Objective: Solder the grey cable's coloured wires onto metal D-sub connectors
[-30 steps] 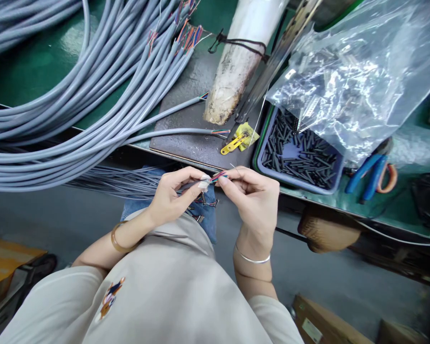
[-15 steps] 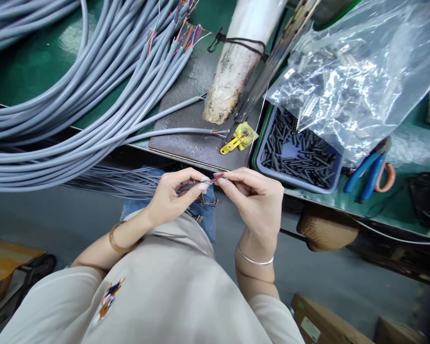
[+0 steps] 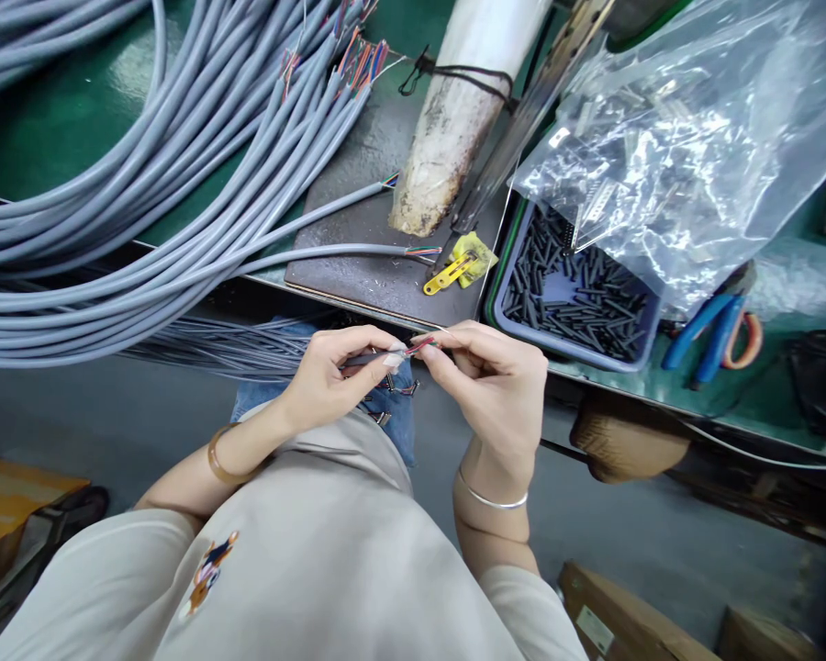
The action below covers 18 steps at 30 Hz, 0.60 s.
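Note:
My left hand [image 3: 334, 376] pinches the end of a grey cable [image 3: 362, 359] just below the bench edge, over my lap. Thin coloured wires [image 3: 419, 344] stick out of that end, and my right hand [image 3: 492, 381] grips them between thumb and fingertips. The two hands nearly touch. Small dark parts [image 3: 385, 395] lie on my jeans under the hands.
A thick bundle of grey cables [image 3: 179, 184] fills the left of the green bench. Two loose cable ends rest on a dark plate [image 3: 358, 266] by a yellow tool [image 3: 451, 273]. A blue tray of black sleeves [image 3: 578, 298], a plastic bag [image 3: 688, 138] and blue pliers [image 3: 712, 330] sit right.
My right hand has crept slightly right and its fingers have shifted along the coloured wires. The left hand stays in place on the cable end.

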Motion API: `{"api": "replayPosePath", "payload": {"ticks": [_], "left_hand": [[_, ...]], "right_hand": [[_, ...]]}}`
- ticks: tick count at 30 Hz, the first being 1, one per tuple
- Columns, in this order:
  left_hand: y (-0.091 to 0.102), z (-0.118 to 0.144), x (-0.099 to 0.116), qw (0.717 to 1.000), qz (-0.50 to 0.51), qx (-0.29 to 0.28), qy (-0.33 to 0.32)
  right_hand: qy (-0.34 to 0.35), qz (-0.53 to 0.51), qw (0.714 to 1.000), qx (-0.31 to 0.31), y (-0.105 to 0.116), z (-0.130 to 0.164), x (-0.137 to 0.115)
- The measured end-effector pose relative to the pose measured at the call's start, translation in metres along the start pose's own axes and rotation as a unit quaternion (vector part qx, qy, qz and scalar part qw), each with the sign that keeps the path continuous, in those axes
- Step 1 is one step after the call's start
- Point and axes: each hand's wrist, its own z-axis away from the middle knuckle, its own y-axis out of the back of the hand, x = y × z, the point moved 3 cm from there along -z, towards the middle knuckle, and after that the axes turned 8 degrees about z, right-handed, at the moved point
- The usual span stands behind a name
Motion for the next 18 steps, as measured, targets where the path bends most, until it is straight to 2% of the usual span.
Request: {"api": "replayPosePath", "payload": {"ticks": [5, 12, 15, 18], "left_hand": [[-0.001, -0.001, 0.004, 0.999, -0.045, -0.005, 0.0], [-0.003, -0.003, 0.012, 0.991, -0.117, -0.035, -0.063], [-0.004, -0.003, 0.011, 0.995, -0.09, -0.034, -0.038], [-0.004, -0.003, 0.007, 0.999, -0.013, -0.034, 0.015]], "right_hand": [[0.026, 0.022, 0.999, -0.015, 0.003, 0.0, 0.0], [0.043, 0.073, 0.996, -0.019, 0.004, 0.001, -0.004], [0.013, 0.029, 0.999, -0.019, 0.004, 0.001, -0.001], [-0.017, -0.032, 0.999, -0.027, 0.002, -0.001, 0.003]]}}
